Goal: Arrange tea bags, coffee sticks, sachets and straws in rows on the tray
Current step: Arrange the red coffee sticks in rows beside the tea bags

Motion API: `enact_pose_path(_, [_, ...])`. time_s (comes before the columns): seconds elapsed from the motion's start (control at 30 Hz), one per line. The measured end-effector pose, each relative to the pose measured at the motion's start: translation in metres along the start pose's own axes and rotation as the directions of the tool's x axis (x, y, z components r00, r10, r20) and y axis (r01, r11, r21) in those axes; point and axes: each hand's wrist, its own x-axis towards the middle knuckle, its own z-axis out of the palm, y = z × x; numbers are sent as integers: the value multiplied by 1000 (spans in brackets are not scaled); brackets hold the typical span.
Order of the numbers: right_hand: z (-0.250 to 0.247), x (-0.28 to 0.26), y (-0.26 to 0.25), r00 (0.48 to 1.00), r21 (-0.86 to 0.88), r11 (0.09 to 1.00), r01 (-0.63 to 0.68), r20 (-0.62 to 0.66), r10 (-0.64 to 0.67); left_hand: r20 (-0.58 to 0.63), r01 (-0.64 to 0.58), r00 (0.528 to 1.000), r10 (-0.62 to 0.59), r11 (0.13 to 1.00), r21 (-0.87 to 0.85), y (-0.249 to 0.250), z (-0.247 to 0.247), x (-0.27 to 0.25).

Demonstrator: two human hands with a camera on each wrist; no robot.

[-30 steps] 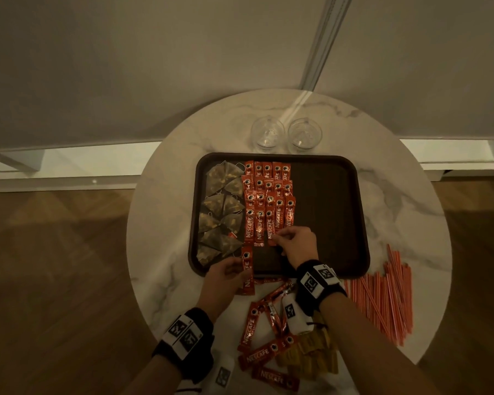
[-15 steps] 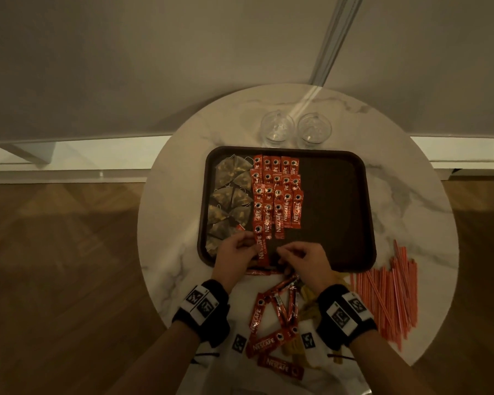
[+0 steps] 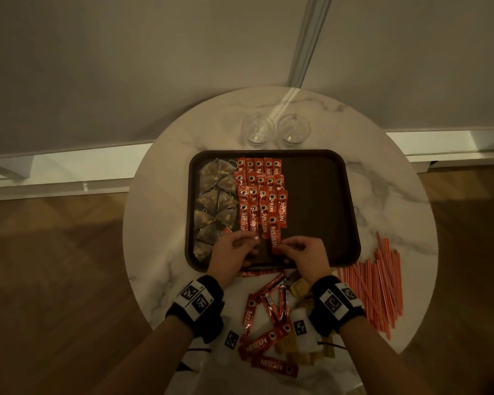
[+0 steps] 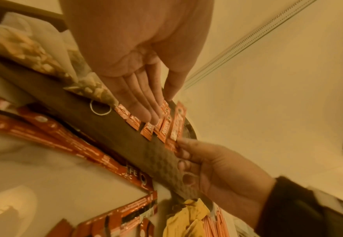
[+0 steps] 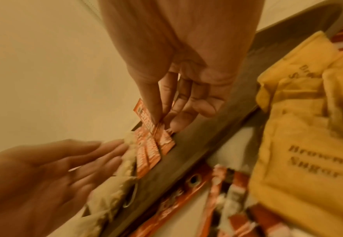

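Observation:
A dark brown tray (image 3: pixel 320 209) holds a column of tea bags (image 3: pixel 216 201) on its left and overlapping rows of red coffee sticks (image 3: pixel 261 195) beside them. My right hand (image 3: pixel 287 248) pinches the near end of one coffee stick (image 3: pixel 274 238) (image 4: pixel 177 126) (image 5: pixel 146 115) at the front of the rows. The left hand (image 3: pixel 247 242) (image 4: pixel 152 115) lies with straight fingers on the sticks just left of it. From the wrists I see the right hand (image 4: pixel 183 144) (image 5: pixel 160 121) and the left hand (image 5: pixel 113 149) close together.
Loose coffee sticks (image 3: pixel 264 312) and yellow brown sugar sachets (image 3: pixel 300 289) (image 5: pixel 300 128) lie on the round marble table (image 3: pixel 160 223) below the tray. A pile of red straws (image 3: pixel 374 283) lies at the right. Two glasses (image 3: pixel 258 129) stand behind the tray.
The left hand brought its coffee stick from the tray's front edge up to the rows and now rests flat there. The right hand shifted slightly toward the near edge.

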Motion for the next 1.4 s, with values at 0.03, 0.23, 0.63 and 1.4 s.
enact_pose_path(0.03, [-4, 6, 2, 999, -28, 999, -22, -28, 21, 6, 17, 1000, -17, 1000, -12, -1, -4, -2])
enact_pose_path(0.23, [-11, 35, 7, 996, -115, 990, -81, -49, 76, 58, 102, 993, -104, 994, 39, -17, -18, -13])
enact_pose_path(0.63, [-1, 53, -7, 993, -190, 976, -108, -58, 99, 101, 146, 981, -165, 973, 177, -33, -14, -27])
enact_pose_path(1.4, [-56, -61, 26, 1000, -77, 997, -13, -3, 12, -123, 46, 991, 59, 705, 708, -100, 6, -85])
